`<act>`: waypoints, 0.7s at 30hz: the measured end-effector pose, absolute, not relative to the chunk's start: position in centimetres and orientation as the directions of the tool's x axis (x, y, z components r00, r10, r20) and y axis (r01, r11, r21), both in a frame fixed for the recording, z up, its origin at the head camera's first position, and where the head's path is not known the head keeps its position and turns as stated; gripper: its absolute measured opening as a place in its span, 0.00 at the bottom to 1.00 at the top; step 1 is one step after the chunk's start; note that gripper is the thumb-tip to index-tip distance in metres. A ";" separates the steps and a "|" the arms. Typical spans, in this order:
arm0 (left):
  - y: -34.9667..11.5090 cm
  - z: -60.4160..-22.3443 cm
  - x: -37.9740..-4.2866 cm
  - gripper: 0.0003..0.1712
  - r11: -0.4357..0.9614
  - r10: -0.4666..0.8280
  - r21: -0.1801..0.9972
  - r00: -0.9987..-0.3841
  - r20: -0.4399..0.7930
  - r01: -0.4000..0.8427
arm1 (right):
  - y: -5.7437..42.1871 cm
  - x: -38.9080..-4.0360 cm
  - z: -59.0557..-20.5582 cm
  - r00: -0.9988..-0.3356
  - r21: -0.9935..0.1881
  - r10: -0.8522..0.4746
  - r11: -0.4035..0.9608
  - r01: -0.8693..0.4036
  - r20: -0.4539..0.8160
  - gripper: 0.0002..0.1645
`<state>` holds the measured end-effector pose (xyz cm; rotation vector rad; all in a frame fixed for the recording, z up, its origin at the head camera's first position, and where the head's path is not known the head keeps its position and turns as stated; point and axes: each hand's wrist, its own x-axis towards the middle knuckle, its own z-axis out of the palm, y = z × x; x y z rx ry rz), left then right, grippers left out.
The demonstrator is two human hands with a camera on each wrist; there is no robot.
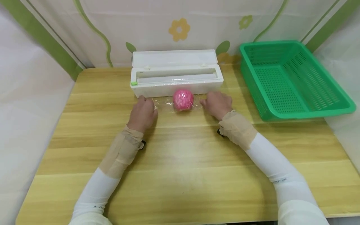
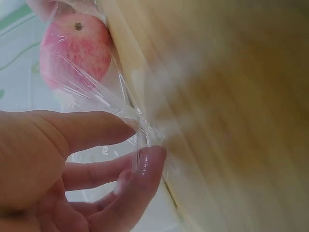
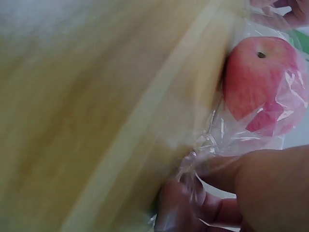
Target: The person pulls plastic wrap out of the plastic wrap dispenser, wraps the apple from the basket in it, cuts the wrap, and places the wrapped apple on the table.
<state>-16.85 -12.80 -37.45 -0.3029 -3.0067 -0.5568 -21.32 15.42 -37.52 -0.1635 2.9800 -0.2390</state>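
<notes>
and on the left, the left hand (image 1: 142, 113) is pinching one gathered end of the clear film (image 2: 99, 94) between thumb and fingertip. next along, the white box (image 1: 154, 90) sits behind, lid up, a roll (image 1: 177, 78) lying inside. in front of it, dead centre between the hands, there's the pink apple (image 1: 183, 100) on the wooden table (image 1: 180, 156), film drawn over it! over to the right, the right hand (image 1: 217, 104) has thumb and fingers closed on the opposite end. far right, the green basket (image 1: 312, 116) stands well apart from the apple. so, by my reckoning, the covering looks largely done; what seems left is securing those two loose ends, neither looking tucked down yet.
</notes>
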 end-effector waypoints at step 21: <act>-13.0 -37.3 -17.0 0.11 0.950 0.174 0.229 -0.968 0.183 0.214 | 17.6 -21.5 -37.4 -0.982 -0.356 -0.004 0.932 0.064 -0.189 0.35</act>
